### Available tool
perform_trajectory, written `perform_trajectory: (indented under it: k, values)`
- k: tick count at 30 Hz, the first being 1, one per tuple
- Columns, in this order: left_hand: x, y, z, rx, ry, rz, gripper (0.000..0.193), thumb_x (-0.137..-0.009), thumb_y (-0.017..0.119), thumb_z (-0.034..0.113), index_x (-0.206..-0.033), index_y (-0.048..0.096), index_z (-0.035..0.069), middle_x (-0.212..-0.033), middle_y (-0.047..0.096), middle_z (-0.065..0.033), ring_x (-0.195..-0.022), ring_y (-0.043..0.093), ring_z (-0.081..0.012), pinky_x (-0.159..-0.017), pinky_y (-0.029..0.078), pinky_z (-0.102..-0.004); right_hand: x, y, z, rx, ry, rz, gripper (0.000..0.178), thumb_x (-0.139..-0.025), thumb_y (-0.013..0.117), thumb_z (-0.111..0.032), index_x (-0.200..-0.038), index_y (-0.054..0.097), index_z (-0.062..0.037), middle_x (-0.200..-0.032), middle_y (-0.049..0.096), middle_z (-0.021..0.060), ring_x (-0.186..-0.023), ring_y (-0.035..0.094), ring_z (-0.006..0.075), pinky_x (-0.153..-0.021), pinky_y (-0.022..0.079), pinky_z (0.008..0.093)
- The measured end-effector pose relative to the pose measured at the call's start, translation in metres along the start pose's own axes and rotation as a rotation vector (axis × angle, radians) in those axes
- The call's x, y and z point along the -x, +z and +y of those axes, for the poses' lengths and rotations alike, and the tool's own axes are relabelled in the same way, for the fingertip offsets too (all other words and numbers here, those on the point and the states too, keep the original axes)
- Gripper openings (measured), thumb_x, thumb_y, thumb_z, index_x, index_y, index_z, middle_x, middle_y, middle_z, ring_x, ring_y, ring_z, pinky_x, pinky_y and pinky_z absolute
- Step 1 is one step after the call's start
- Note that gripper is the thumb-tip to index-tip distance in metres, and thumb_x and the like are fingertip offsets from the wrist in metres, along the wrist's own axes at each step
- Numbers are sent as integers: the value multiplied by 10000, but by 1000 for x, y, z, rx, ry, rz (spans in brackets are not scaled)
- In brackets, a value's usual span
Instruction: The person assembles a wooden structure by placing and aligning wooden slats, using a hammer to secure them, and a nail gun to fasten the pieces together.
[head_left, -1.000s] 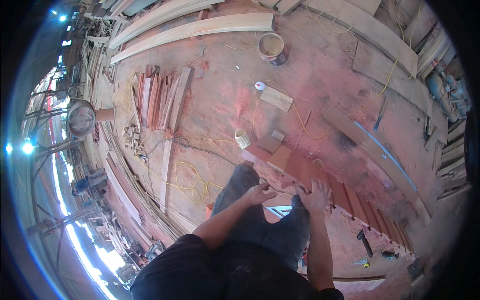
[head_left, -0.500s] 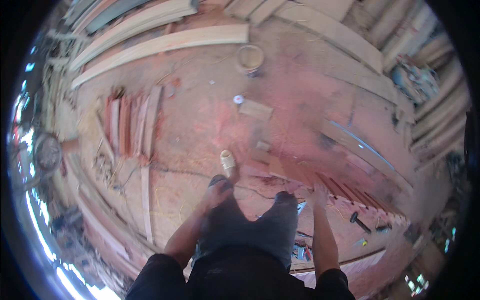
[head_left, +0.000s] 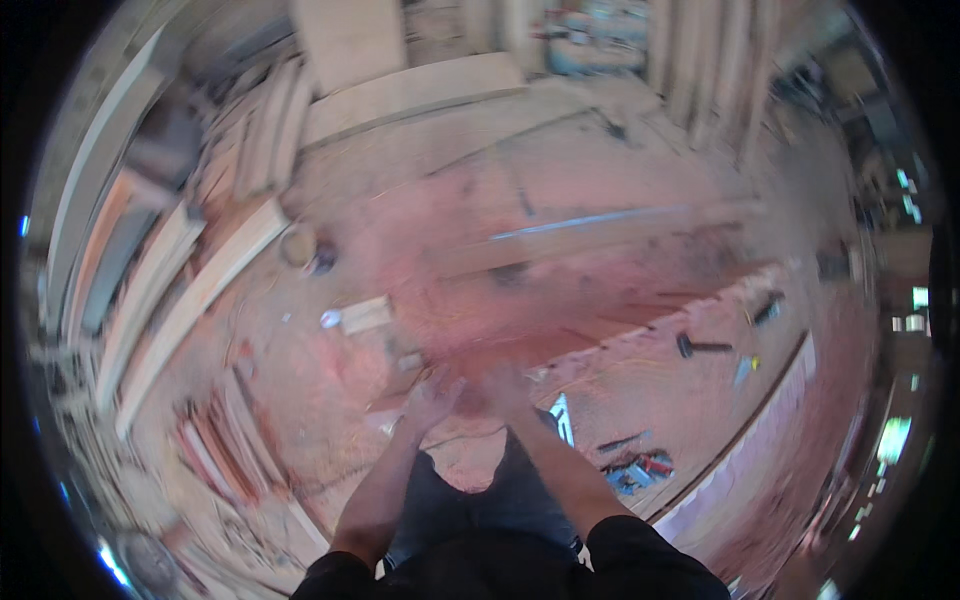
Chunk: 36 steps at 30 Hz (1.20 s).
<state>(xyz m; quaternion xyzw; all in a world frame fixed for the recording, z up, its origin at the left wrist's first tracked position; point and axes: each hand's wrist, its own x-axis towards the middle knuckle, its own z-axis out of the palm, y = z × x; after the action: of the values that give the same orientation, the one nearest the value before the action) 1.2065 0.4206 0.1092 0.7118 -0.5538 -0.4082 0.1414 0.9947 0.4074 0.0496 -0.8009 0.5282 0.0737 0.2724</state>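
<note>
In front of my knees, a long reddish wooden piece with dark slots [head_left: 590, 335] runs from my hands to the far right. My left hand [head_left: 430, 402] is over its near left end, fingers stretched and apart; touch cannot be made out. Close beside it, my right hand [head_left: 505, 390] is over the same end, too smeared by motion to read its fingers. A black-headed hammer [head_left: 705, 346] lies right of the piece. A flat white-and-blue item [head_left: 562, 420] sits by my right forearm.
A pile of small tools [head_left: 640, 470] lies to the right of my legs. Reddish wood strips [head_left: 228, 440] are grouped at left. Ahead are a small pale block [head_left: 366, 314], a bucket [head_left: 299, 245] and a long blue-edged board [head_left: 590, 225]. Curved planks [head_left: 200, 310] lie far left.
My view has swung right. My left hand has left my left knee and come over the slotted wood beside my right hand. Both arms now reach forward.
</note>
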Motion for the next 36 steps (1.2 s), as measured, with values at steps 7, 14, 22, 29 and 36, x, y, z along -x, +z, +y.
perform_trajectory:
  k: [7, 14, 22, 29, 36]
  values:
    - [-146, 195, 102, -186, 454, -605, 646, -986, 654, 296, -1557, 458, 65, -1466, 584, -254, -1332, 593, -426, -1143, 475, -494, 154, -57, 45, -317, 61, -58, 737, -918, 707, -477, -1534, 513, -123, -1545, 535, 161, -1497, 414, 372, -1249, 269, 596]
    - [-128, 237, 162, -579, 746, -715, 598, -1006, 577, 200, -1575, 417, 115, -1470, 563, -266, -1289, 614, -426, -1061, 527, -520, 378, -86, 112, -657, 986, -187, 749, -916, 671, -677, -1407, 661, -111, -1393, 680, 202, -1332, 614, 400, -1130, 477, 480]
    - [-114, 214, 200, -761, 629, -622, 550, -1003, 554, 270, -1524, 477, 112, -1348, 660, -219, -1193, 671, -454, -1015, 526, -547, 499, 58, 38, -1218, 1280, 63, 530, -954, 664, -511, -1318, 735, -132, -1300, 733, 200, -1239, 679, 396, -1034, 526, 454]
    - [-96, 204, 214, -586, 80, -511, 597, -999, 587, 516, -1385, 617, 62, -1300, 693, -223, -1205, 670, -438, -1031, 529, -526, 552, 126, 55, -1298, 1342, 158, 479, -965, 653, -465, -1275, 749, -113, -1243, 751, 205, -1196, 701, 379, -1002, 533, 461]
    - [-113, 213, 211, -390, -270, -330, 745, -1048, 431, 621, -1493, 563, 37, -1436, 621, -247, -1338, 597, -404, -1108, 474, -477, 576, 162, 162, -1265, 1088, 535, 413, -978, 635, -393, -1212, 763, -77, -1148, 772, 210, -1133, 725, 350, -957, 541, 470]
